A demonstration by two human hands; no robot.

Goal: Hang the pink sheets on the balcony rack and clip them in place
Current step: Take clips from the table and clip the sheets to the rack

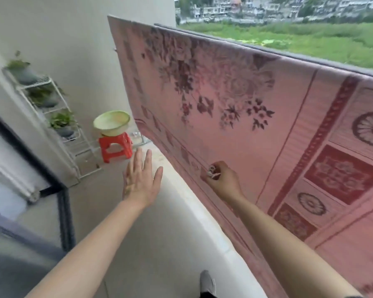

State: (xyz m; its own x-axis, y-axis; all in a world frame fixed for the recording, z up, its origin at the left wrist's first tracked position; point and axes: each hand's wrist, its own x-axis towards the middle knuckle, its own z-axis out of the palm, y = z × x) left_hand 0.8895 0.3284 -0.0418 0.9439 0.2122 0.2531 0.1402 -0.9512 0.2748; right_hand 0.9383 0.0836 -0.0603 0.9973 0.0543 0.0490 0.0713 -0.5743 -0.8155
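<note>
Head view only. The pink sheet [235, 136] is already draped over the balcony rack rail [235, 43] and hangs down the inner side of the low wall [181, 211]. Its floral print faces me and its lower border runs along the top of the wall.

My right hand [222, 179] is against the sheet near that lower border. The grip is curled tight round small pale clips [212, 171], fingers closed on them. I cannot tell whether a clip is biting the cloth yet or whether the fingers also catch the fabric.

My left hand [141, 179] hovers over the wall top. Its grip is spread flat with fingers straight, holding nothing and clear of the sheet.

Judgement: the hanging is done and the clipping is in hand. To do it well:
- I bring the free left hand to the sheet edge and pull it taut first.
- I single out one clip in the right grip rather than fumbling the bunch.
- I open that clip fully and seat it deep over the cloth where it has the rail behind it, not on a loose hem.

The risk is clips slipping from the crowded grip.

Further left on the floor are a red stool [115, 147] with a green basin [111, 123] on it and a white plant shelf [52, 104]. A grey shoe [207, 282] shows at the bottom edge.
</note>
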